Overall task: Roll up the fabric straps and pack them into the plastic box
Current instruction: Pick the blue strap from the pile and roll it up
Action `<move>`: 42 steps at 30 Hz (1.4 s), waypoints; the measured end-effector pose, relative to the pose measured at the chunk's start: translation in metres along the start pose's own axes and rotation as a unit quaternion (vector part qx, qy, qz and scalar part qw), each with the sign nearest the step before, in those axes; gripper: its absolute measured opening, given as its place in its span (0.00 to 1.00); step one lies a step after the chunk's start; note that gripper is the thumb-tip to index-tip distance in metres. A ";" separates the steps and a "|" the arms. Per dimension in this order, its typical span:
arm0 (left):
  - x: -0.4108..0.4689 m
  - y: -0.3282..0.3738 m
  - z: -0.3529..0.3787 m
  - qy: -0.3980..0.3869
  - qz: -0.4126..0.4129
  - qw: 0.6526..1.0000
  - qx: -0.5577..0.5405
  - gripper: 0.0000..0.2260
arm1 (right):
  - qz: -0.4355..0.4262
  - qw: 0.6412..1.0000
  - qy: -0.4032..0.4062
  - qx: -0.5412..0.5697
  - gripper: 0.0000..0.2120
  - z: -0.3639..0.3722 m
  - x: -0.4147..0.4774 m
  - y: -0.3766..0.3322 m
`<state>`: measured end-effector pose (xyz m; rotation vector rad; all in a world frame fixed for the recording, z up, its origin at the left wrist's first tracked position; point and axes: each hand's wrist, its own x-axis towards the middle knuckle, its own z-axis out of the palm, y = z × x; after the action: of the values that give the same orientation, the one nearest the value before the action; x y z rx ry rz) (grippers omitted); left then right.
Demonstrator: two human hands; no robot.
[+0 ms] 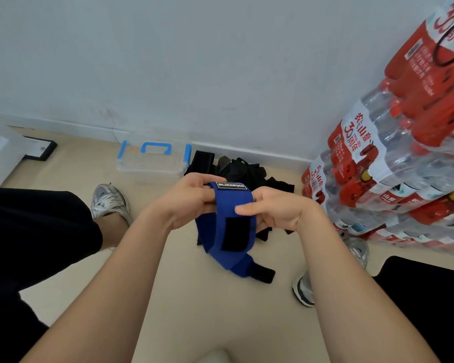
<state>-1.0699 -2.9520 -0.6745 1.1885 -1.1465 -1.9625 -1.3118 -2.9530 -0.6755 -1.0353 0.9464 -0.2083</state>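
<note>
I hold a blue fabric strap [228, 205] with black hook-and-loop patches between both hands above the floor. My left hand [186, 200] pinches its top end by the black label. My right hand [273, 208] grips the strap's right edge, thumb on the front. The strap's lower part hangs down to a black tab end [260, 273]. A pile of black straps [244, 169] lies on the floor behind my hands. The clear plastic box [152, 161] with blue handle and latches sits closed by the wall, left of the pile.
Stacked shrink-wrapped packs of water bottles [393, 158] with red labels stand at the right. My two shoes [110, 200] [303, 286] rest on the beige floor on either side. A white object with a black base [37, 150] is at the far left by the wall.
</note>
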 end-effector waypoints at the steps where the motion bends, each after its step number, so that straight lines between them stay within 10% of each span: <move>1: 0.001 0.000 0.000 0.042 -0.004 0.997 0.062 0.15 | -0.013 1.000 0.016 0.019 0.14 -0.001 -0.001 0.000; 9: -0.002 -0.014 -0.007 0.107 0.040 0.952 0.284 0.25 | -0.173 0.939 -0.059 0.292 0.19 -0.013 -0.014 -0.005; 14: 0.001 -0.019 -0.006 0.125 0.031 0.960 0.250 0.11 | -0.148 0.969 0.060 0.191 0.08 -0.010 -0.030 -0.026; 16: 0.003 -0.025 -0.008 0.177 0.039 0.940 0.290 0.04 | -0.118 0.968 0.136 0.174 0.19 -0.012 -0.029 -0.039; 24: 0.008 -0.045 0.004 0.148 -0.002 0.983 0.105 0.16 | -0.292 0.938 0.106 0.154 0.13 -0.012 -0.034 -0.065; 32: 0.002 -0.087 -0.007 0.109 -0.054 0.989 0.084 0.11 | -0.351 0.852 0.297 0.251 0.29 -0.015 -0.031 -0.070; 42: 0.003 -0.098 0.003 0.079 -0.006 0.927 0.367 0.06 | -0.359 0.813 0.433 0.150 0.27 0.002 -0.019 -0.075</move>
<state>-1.0773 -2.9068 -0.7617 1.6745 -1.8630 -1.4208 -1.3012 -2.9808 -0.6040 -0.9497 1.2206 -1.5252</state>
